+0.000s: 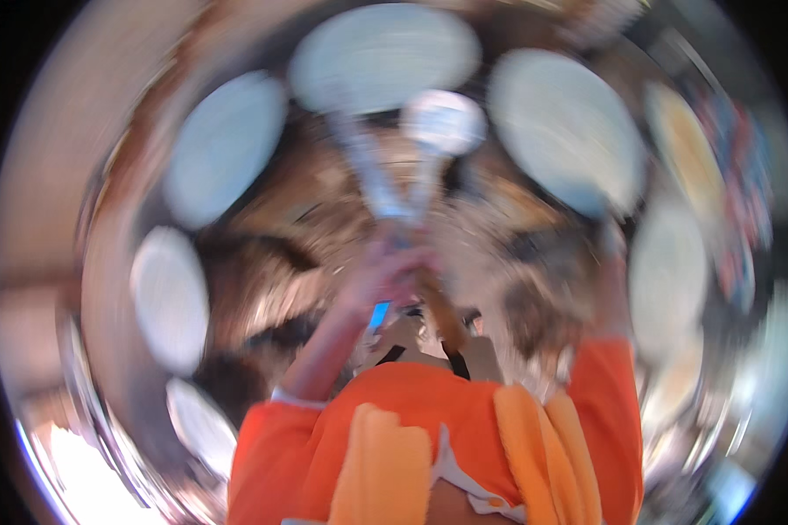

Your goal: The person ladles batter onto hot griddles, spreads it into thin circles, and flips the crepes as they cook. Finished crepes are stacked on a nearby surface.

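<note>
The picture is heavily blurred. In front of my body, my left hand (397, 266) is closed around one or more long tools. A wooden handle (448, 318) comes out below it. Above the hand, a pale blue-grey shaft (368, 164) and a tool with a round whitish head (443, 123) spread apart; the exact kind cannot be told. My right hand (611, 239) is at the lower right rim of a large pale disc (565, 125). A bluish patch (588, 199) shows beside its fingers; whether it is held is unclear.
Several pale round discs form a ring around me, including one straight ahead (384, 56) and one at the left (171, 298). Brown, cluttered ground (473, 243) shows between them. Red-and-blue patterned material (739, 170) stands at the right. An orange towel (381, 466) hangs over my front.
</note>
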`<state>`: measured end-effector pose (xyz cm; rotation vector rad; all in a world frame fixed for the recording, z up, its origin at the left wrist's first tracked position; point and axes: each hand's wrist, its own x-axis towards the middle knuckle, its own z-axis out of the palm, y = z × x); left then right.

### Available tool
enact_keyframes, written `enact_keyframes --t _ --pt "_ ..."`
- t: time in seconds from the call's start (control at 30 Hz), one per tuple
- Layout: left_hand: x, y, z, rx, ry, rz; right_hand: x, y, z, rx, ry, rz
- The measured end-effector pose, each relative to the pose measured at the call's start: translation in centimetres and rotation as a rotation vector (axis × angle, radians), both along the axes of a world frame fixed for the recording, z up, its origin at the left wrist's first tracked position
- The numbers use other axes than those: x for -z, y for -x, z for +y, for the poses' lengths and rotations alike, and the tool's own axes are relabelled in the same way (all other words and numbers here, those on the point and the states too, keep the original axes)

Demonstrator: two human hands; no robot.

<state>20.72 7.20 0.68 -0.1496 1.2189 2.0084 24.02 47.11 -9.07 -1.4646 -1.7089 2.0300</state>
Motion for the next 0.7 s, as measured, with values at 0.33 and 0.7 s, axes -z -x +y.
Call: enact_keyframes --t 0.33,0.7 --pt "-0.4 -6.1 -9.8 -0.523 -0.242 -0.069 9.1 3.1 -6.9 -0.177 0.132 0.278" --pt "-3.2 -21.3 -19.7 -1.064 -0.283 0.156 3.3 7.9 -40.0 -1.134 0.394 0.429"
